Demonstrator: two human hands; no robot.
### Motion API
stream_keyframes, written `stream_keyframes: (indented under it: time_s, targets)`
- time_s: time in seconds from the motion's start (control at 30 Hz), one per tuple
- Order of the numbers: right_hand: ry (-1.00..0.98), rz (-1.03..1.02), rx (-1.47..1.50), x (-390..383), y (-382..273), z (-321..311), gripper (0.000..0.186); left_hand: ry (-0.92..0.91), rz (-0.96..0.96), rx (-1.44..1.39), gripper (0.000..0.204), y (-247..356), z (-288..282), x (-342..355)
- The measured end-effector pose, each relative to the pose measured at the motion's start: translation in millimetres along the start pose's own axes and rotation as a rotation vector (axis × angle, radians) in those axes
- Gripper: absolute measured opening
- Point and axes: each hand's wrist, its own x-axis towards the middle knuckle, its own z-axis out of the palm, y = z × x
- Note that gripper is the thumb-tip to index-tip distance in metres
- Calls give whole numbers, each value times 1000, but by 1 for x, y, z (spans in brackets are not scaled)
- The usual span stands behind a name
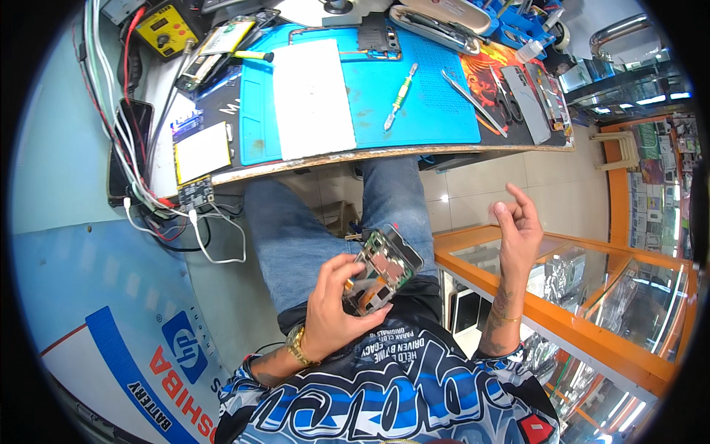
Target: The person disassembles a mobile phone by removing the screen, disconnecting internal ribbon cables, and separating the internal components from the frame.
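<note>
Over my lap, my left hand (331,307) grips an opened smartphone (383,268), its green circuit board, copper-coloured patch and orange flex ribbon exposed. My thumb lies along its lower edge and my fingers along its left side. Off to the right, my right hand (522,235) is raised in the air, apart from the phone. Its index finger is stretched out and its thumb stands away from it, with nothing visible between them. On the bench ahead, a blue work mat (444,111) carries a white sheet (312,103) and a green-and-silver double-ended tool (401,96).
Tweezers (473,102), scissors (508,102) and a grey phone back panel (526,105) lie at the bench's right. A black phone frame (379,38) is at the back. Cables hang left around a small circuit board (196,194). An orange-edged glass display case (569,296) stands right.
</note>
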Motion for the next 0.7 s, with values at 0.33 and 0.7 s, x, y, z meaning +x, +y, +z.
stream_keyframes:
  time_s: [0.33,0.7]
  targets:
    - [-651,-630,49,-48,-66,89,66,-79,-282,-1384,80,-2,-43,55]
    - [-490,-1203,-111,-39,-104,133,36,-59,-34,-1555,79,2,-50,101]
